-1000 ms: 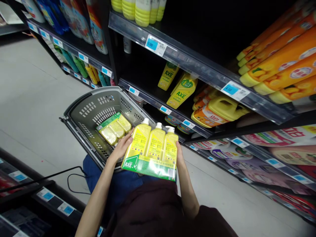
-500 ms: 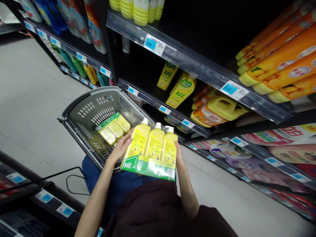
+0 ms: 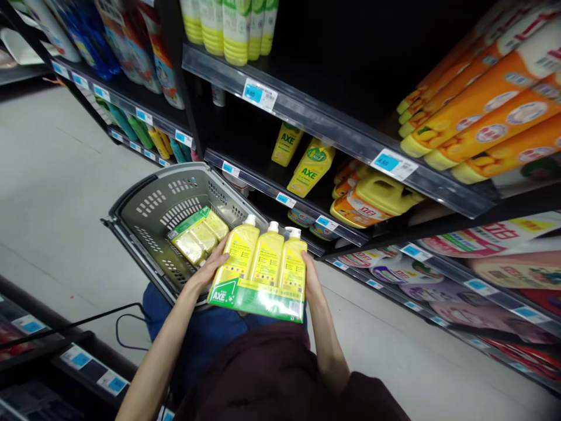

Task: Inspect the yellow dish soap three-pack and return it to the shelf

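A shrink-wrapped pack of three yellow AXE bottles (image 3: 263, 269) with white caps and a green band lies flat in front of me. My left hand (image 3: 211, 268) grips its left side. On the pack's right side sits my right hand (image 3: 309, 279), mostly hidden behind it. The pack hovers over the near rim of a grey plastic basket (image 3: 153, 204). Inside the basket lies a second pack of yellow items (image 3: 199, 232) with a green strip.
Dark store shelves (image 3: 333, 126) run along the right with yellow AXE bottles (image 3: 309, 166), an orange-and-yellow jug (image 3: 372, 202), orange bottles and blue price tags. Another shelf edge is at lower left. Grey floor lies on both sides of me.
The view has tilted slightly up and right; the pack and both hands sit a little lower and further left in the picture. The grip on the pack is unchanged.
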`<state>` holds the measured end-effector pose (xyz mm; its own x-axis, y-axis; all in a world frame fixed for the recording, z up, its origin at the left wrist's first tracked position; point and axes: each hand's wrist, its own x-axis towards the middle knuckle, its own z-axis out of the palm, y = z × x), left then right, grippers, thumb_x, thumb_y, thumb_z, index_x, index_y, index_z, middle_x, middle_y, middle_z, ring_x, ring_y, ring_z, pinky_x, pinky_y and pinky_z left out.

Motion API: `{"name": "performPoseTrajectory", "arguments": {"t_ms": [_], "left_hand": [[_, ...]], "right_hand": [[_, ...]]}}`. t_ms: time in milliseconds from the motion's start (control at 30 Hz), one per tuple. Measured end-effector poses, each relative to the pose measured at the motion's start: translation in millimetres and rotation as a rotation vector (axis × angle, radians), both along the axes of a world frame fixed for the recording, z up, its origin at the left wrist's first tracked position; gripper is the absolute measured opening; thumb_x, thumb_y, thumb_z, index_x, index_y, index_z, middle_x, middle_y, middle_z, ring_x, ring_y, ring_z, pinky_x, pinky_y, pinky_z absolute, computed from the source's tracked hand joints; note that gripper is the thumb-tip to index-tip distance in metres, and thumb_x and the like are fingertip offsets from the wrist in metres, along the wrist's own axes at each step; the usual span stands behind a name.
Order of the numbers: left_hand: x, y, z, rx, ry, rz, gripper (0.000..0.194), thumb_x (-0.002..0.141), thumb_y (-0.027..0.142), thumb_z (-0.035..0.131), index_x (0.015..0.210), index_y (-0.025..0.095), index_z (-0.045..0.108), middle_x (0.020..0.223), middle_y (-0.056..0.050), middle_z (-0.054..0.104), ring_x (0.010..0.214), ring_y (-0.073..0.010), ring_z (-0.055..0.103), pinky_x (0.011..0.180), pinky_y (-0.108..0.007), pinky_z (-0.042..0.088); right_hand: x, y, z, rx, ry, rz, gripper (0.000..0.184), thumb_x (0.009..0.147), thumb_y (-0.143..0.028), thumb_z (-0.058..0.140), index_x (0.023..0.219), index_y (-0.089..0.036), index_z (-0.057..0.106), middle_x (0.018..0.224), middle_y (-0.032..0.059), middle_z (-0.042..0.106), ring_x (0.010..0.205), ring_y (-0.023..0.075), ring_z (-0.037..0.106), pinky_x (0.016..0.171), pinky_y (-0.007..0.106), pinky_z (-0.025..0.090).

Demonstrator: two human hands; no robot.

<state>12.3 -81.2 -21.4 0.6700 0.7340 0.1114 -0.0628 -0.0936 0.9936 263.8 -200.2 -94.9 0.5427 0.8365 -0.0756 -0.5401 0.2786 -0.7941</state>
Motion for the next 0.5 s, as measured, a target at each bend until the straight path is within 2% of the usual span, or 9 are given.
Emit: {"name": "performPoseTrajectory", "arguments": {"t_ms": [100, 167, 233, 300, 400, 500], "left_hand": [[6, -18, 8.9, -0.107, -0.078, 0.043, 0.102, 0.071, 0.042, 0.073, 0.153, 0.023, 0.016, 0.144, -0.014, 0.047, 0.120, -0.0366, 0.055, 0.095, -0.047, 0.049], [5, -32, 17.3, -0.071, -0.120, 0.063, 0.104, 0.071, 0.037, 0.074, 0.153, 0.021, 0.013, 0.141, -0.016, 0.049, 0.118, -0.0371, 0.056, 0.093, -0.047, 0.051], [-1, -48, 27.3, 0.028, -0.139, 0.069, 0.104, 0.071, 0.037, 0.074, 0.153, 0.020, 0.012, 0.141, -0.016, 0.049, 0.121, -0.0379, 0.054, 0.095, -0.048, 0.050], [-9, -70, 38.2, 0.221, -0.119, 0.113, 0.103, 0.070, 0.038, 0.074, 0.153, 0.018, 0.016, 0.146, -0.016, 0.043, 0.128, -0.0382, 0.047, 0.102, -0.049, 0.045], [-15, -118, 52.4, 0.647, 0.016, 0.303, 0.103, 0.065, 0.035, 0.077, 0.151, 0.016, 0.024, 0.151, -0.015, 0.035, 0.136, -0.0373, 0.037, 0.111, -0.047, 0.036], [-6, -176, 57.3, 1.010, 0.152, 0.512, 0.103, 0.064, 0.029, 0.078, 0.152, 0.019, 0.024, 0.143, -0.013, 0.048, 0.124, -0.0332, 0.053, 0.104, -0.043, 0.046]], "right_hand": [[-7, -7, 11.2, 0.000, 0.027, 0.066, 0.054, 0.076, -0.053, 0.070, 0.115, -0.016, 0.062, 0.101, 0.0096, 0.073, 0.094, 0.0277, 0.070, 0.080, 0.039, 0.057], [-10, -13, 16.1, 0.022, 0.007, 0.079, 0.055, 0.077, -0.054, 0.069, 0.118, -0.017, 0.061, 0.103, 0.0096, 0.072, 0.091, 0.0271, 0.070, 0.077, 0.038, 0.058], [-10, -19, 21.1, 0.064, -0.047, 0.084, 0.053, 0.078, -0.054, 0.069, 0.117, -0.018, 0.061, 0.106, 0.0092, 0.071, 0.090, 0.0264, 0.070, 0.076, 0.036, 0.058], [-5, -24, 28.9, 0.110, -0.116, 0.073, 0.051, 0.077, -0.053, 0.071, 0.115, -0.020, 0.062, 0.110, 0.0086, 0.070, 0.094, 0.0260, 0.069, 0.079, 0.035, 0.057], [5, -26, 48.0, 0.201, -0.159, 0.009, 0.053, 0.074, -0.058, 0.071, 0.113, -0.022, 0.065, 0.116, 0.0071, 0.068, 0.105, 0.0250, 0.065, 0.089, 0.035, 0.053], [7, -23, 68.9, 0.234, -0.236, -0.035, 0.065, 0.080, -0.072, 0.052, 0.116, -0.019, 0.064, 0.117, 0.0094, 0.067, 0.110, 0.0237, 0.062, 0.095, 0.038, 0.048]]}}
